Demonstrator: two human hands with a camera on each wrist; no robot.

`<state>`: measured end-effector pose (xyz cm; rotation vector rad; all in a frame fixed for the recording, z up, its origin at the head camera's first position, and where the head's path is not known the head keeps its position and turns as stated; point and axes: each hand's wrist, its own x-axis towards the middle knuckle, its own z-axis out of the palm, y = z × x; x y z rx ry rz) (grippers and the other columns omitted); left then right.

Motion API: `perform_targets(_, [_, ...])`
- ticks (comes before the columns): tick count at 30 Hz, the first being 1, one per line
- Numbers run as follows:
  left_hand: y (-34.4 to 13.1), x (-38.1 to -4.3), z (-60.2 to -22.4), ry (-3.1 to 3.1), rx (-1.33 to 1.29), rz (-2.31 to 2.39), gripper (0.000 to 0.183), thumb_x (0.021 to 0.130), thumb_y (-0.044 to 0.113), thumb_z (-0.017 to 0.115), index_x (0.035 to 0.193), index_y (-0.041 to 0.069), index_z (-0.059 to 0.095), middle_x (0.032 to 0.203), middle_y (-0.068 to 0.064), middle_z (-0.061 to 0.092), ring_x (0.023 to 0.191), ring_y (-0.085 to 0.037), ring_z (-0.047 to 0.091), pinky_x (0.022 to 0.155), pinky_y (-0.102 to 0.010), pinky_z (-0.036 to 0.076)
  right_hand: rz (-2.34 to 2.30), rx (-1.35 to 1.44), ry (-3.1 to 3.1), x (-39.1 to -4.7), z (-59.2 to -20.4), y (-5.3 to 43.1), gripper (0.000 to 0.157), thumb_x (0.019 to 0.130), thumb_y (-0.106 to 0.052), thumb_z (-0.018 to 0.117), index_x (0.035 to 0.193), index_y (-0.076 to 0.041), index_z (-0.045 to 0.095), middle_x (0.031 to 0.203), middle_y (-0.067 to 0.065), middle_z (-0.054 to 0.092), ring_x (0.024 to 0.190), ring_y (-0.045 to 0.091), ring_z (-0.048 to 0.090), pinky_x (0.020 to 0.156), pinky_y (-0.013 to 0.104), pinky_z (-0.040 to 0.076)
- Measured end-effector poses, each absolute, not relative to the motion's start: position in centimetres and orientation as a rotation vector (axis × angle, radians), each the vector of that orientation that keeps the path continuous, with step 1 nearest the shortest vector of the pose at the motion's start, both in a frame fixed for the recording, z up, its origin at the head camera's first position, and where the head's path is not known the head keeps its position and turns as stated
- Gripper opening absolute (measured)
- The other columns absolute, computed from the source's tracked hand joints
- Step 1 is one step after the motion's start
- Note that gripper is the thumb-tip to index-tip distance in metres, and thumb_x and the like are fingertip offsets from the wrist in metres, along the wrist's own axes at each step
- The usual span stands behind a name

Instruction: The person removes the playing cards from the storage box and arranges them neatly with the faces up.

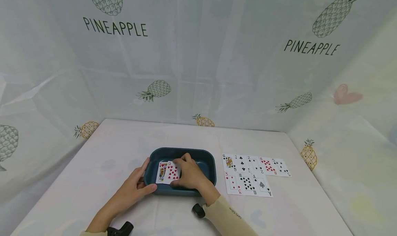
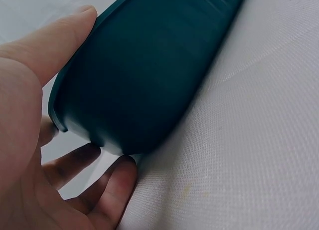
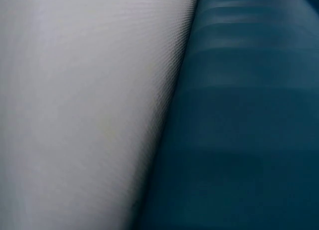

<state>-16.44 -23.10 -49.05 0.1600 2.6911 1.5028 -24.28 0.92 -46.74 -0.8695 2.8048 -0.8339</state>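
Observation:
A dark teal tray (image 1: 201, 155) sits on the white-covered table. My left hand (image 1: 131, 187) grips its left end, the thumb along the near corner and the fingers round the side; the left wrist view shows the same hold on the tray's wall (image 2: 134, 75). Inside the tray lie a red face card (image 1: 161, 172) and, overlapping it, a hearts number card (image 1: 172, 173). My right hand (image 1: 190, 174) reaches into the tray and pinches the hearts number card by its far and near edges. The right wrist view holds only the tray's outer wall (image 3: 239, 120) and the cloth.
Right of the tray, playing cards lie face up in two rows. The far row includes a queen (image 1: 228, 162) and a red ten (image 1: 268, 166); the near row includes a three of diamonds (image 1: 232, 183) and an ace of spades (image 1: 262, 186). Pineapple-printed cloth (image 1: 201, 56) hangs behind the table.

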Motion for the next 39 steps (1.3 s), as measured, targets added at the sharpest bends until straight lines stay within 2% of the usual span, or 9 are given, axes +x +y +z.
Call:
perform_targets(7, [-23.31,-16.33,-49.16,2.678,0.185,1.528,0.091,0.089,0.039,0.071,0.157,0.035,0.012,0.138,-0.012,0.040,0.109,-0.018,0.055,0.087,-0.021,0.049,-0.841,-0.885,2.814,-24.31,-46.91,0.79,0.079,0.070,-0.037,0.088,0.138,-0.013,0.055,0.120,0.004,0.042,0.096,0.016,0.046,0.078,0.027,0.046])
perform_targets(16, [-23.54,-16.05,-49.26,2.619,0.189,1.593,0.088,0.090,0.034,0.070,0.156,0.039,0.012,0.141,-0.014,0.037,0.116,-0.022,0.056,0.087,-0.020,0.050,-0.846,-0.933,2.826,-24.30,-47.04,0.59,0.078,0.069,-0.035,0.089,0.136,-0.010,0.057,0.119,0.005,0.043,0.095,0.015,0.048,0.082,0.027,0.047])
perform_targets(24, [-23.55,-16.18,-49.39,2.649,0.198,1.564,0.087,0.091,0.034,0.070,0.156,0.041,0.012,0.141,-0.013,0.038,0.110,-0.019,0.055,0.087,-0.023,0.049,-0.841,-0.931,2.826,-24.20,-46.68,0.68,0.078,0.070,-0.035,0.089,0.136,-0.010,0.056,0.119,0.006,0.044,0.095,0.015,0.049,0.083,0.028,0.047])
perform_targets(39, [-23.39,-16.45,-49.47,2.639,0.165,1.537,0.088,0.090,0.038,0.070,0.155,0.042,0.011,0.142,-0.013,0.037,0.112,-0.019,0.055,0.088,-0.021,0.049,-0.871,-0.888,2.808,-24.34,-46.82,0.97,0.077,0.070,-0.034,0.089,0.137,-0.012,0.056,0.123,0.007,0.043,0.097,0.017,0.051,0.084,0.029,0.047])
